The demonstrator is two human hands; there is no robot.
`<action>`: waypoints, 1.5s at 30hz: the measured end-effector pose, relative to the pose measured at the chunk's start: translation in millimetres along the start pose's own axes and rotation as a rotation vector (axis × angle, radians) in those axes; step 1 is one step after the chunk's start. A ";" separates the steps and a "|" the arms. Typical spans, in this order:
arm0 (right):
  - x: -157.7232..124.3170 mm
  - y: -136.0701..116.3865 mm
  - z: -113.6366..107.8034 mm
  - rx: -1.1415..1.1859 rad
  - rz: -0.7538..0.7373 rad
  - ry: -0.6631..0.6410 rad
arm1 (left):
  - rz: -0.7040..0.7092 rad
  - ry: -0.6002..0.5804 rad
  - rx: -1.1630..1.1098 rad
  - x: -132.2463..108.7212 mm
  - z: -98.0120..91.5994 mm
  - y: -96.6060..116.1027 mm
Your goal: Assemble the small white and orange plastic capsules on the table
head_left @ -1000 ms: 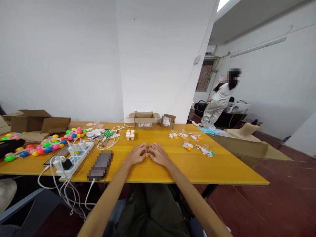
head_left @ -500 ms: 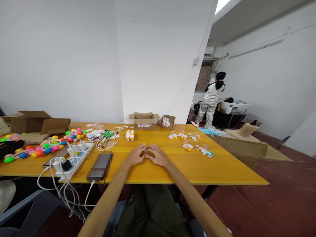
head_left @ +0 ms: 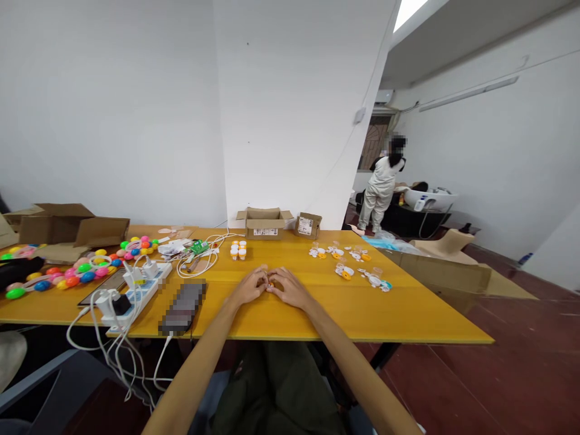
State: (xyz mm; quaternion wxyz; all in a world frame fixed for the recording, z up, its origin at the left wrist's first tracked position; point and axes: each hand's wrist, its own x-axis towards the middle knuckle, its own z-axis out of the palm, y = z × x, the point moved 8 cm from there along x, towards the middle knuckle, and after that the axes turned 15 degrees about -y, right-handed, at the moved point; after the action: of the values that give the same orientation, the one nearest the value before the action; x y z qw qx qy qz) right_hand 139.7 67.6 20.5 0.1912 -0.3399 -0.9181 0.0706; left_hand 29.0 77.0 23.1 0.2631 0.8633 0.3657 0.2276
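Note:
My left hand [head_left: 252,286] and my right hand [head_left: 290,287] meet over the middle of the table, fingers curled in and fingertips together. Between them is a small orange-and-white piece [head_left: 270,285], mostly covered by the fingers, so its kind cannot be made out. Beyond my left hand stands a cluster of small white-and-orange round containers [head_left: 238,250]. To the right of my right hand lie groups of loose parts: white discs [head_left: 348,271], orange rings [head_left: 346,275], clear cups [head_left: 377,271] and a teal ring [head_left: 385,286].
An open cardboard box [head_left: 264,225] and a smaller box [head_left: 309,225] stand by the wall. On the left are a phone [head_left: 183,307], a power strip [head_left: 145,296], white cables [head_left: 199,266] and strings of coloured balls [head_left: 86,272]. A person [head_left: 383,184] stands in the far background.
My hands stay nearly in place, fingers shifting slightly; a bit more orange shows between them. The person in the background has turned and moved slightly left.

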 end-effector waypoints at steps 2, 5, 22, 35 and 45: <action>0.2 0.6 1.1 -0.009 0.001 0.002 | -0.010 0.018 0.028 -1.0 -0.6 0.1; 0.3 0.8 1.7 -0.011 -0.001 0.005 | -0.025 0.052 0.095 -2.4 -2.1 1.9; 2.9 -7.4 -3.2 0.006 -0.001 -0.029 | -0.176 -0.219 0.161 27.1 -8.0 -7.3; 3.8 -2.6 0.8 0.048 -0.024 -0.012 | -0.183 -0.211 -0.168 19.2 -8.6 -22.1; 3.8 1.1 3.4 0.069 -0.029 0.027 | -0.192 -0.160 -0.412 18.3 -4.9 -33.9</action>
State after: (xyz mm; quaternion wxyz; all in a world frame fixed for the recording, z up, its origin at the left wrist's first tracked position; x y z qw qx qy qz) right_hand 136.3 70.9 18.2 0.2160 -0.3208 -0.9173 0.0949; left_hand 20.4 112.3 9.4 0.4823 0.7679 0.3699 0.2023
